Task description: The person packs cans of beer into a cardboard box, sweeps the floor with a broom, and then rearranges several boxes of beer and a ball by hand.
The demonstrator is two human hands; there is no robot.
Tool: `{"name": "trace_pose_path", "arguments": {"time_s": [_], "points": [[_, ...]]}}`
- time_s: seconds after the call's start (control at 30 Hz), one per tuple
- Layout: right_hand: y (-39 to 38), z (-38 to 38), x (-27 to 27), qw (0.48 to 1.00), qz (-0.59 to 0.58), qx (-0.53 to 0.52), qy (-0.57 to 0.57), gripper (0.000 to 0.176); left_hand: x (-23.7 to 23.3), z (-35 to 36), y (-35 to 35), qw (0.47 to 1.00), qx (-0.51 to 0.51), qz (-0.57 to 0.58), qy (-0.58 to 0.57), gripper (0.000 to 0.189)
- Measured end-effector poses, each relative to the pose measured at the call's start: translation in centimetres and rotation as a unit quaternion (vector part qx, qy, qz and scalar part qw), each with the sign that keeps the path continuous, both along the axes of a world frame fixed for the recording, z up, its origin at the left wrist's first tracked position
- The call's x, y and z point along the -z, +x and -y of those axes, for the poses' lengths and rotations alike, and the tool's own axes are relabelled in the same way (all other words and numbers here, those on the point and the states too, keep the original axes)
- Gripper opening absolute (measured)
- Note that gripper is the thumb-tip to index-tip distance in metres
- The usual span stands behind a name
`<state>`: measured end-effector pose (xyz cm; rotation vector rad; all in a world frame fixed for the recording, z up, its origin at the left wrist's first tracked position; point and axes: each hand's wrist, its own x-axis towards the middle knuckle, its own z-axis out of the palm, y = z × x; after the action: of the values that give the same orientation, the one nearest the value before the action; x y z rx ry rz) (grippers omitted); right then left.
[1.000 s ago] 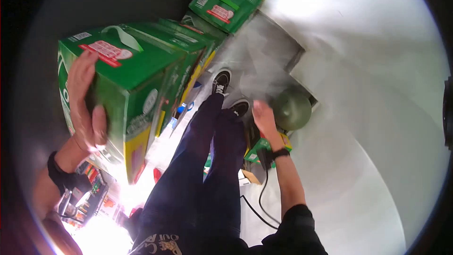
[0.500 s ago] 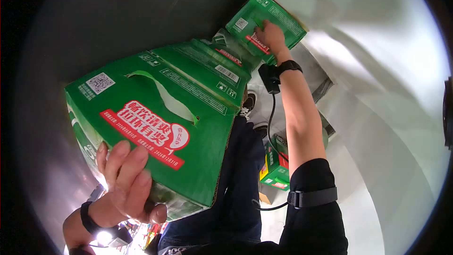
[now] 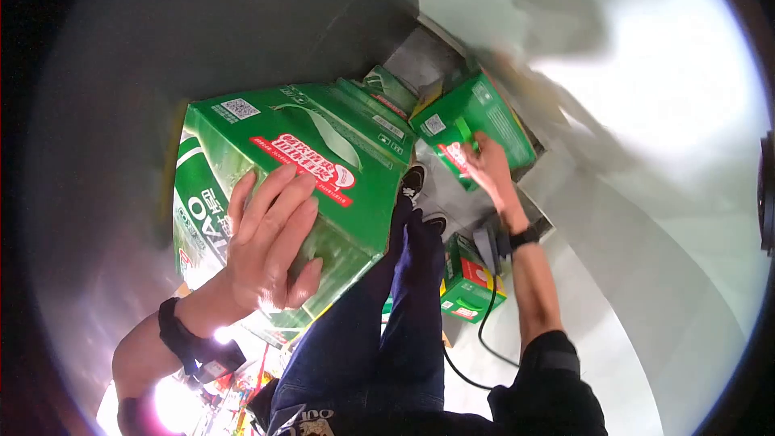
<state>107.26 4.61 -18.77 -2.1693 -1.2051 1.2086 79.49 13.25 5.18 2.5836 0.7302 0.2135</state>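
Observation:
A large green carton with a QR code, red and white lettering and a pale green strap fills the centre left. My left hand lies against its near edge with the fingers spread over the top. At the right, my right hand has its bent fingers at the green strap of a smaller-looking green carton, which is tilted. Whether the fingers close round the strap is partly hidden.
Another green carton stands on the floor right of my legs. More green packaging lies behind the large carton. A dark wall rises at the back left, a pale wall at the right. A black cable hangs near my right arm.
The right-hand carton and my right hand are lower in view, and the carton is turned differently. The large carton appears further right, with more of its front side showing. My left hand stays on it.

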Motion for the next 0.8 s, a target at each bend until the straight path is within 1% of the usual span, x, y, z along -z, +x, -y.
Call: {"name": "trace_pose_path", "arguments": {"time_s": [0.07, 0.13, 0.2, 0.27, 0.33, 0.37, 0.43, 0.47, 0.5, 0.53, 0.57, 0.6, 0.7, 0.77, 0.8], "points": [[-0.1, 2.6, -4.2, 0.999, 0.037, 0.029, 0.004, 0.027, 0.1, 0.0, -0.2, 1.000, 0.009, -0.001, -0.010, 0.052], [0.2, 6.3, -7.9, 0.996, 0.041, 0.070, 0.040, 0.025, -0.4, -0.1, 0.1, 1.000, 0.009, -0.003, -0.016, 0.051], [0.5, 10.2, -11.6, 0.992, 0.041, 0.108, -0.044, 0.024, -0.6, -0.1, 0.3, 1.000, 0.005, 0.008, -0.013, 0.056], [0.2, 13.7, -16.1, 0.984, 0.018, 0.126, -0.122, 0.024, -0.6, 0.1, 0.3, 1.000, 0.002, 0.005, -0.019, 0.056], [-0.9, 18.3, -19.5, 0.976, 0.016, 0.138, -0.166, 0.023, -0.4, 0.1, 0.3, 1.000, 0.004, 0.017, -0.003, 0.055], [-1.6, 20.6, -21.2, 0.973, 0.014, 0.144, -0.181, 0.023, -0.3, 0.3, 0.2, 1.000, 0.007, 0.022, -0.010, 0.058], [-3.3, 25.8, -25.0, 0.951, -0.030, 0.191, -0.241, 0.022, -0.2, 0.6, 0.0, 1.000, 0.010, 0.015, 0.001, 0.056], [-4.2, 28.5, -26.5, 0.945, -0.029, 0.195, -0.260, 0.022, -0.5, 0.6, 0.2, 1.000, 0.009, 0.010, 0.008, 0.055], [-5.2, 31.4, -27.6, 0.937, -0.038, 0.219, -0.270, 0.021, -0.7, 0.8, 0.4, 1.000, 0.011, 0.011, 0.004, 0.053], [-4.0, 32.0, -25.4, 0.940, -0.051, 0.215, -0.260, 0.021, 0.3, 0.0, 0.4, 1.000, -0.014, 0.005, 0.025, 0.051], [-4.6, 33.9, -26.0, 0.939, -0.076, 0.236, -0.236, 0.022, 0.2, 0.1, 0.7, 0.999, -0.009, 0.007, 0.034, 0.048], [-4.8, 36.8, -24.9, 0.927, -0.112, 0.255, -0.252, 0.023, 0.4, 0.1, 0.6, 0.999, -0.015, -0.010, 0.048, 0.047], [-4.7, 41.9, -20.9, 0.923, -0.118, 0.251, -0.267, 0.023, 0.5, 0.2, 1.0, 0.997, -0.032, -0.029, 0.069, 0.046], [-5.0, 44.0, -18.4, 0.926, -0.078, 0.195, -0.313, 0.026, 0.6, 0.2, 1.1, 0.995, -0.033, -0.023, 0.094, 0.045], [-5.7, 45.0, -17.6, 0.925, -0.081, 0.198, -0.314, 0.026, 0.6, 0.2, 1.1, 0.995, -0.029, -0.025, 0.095, 0.045]]}}
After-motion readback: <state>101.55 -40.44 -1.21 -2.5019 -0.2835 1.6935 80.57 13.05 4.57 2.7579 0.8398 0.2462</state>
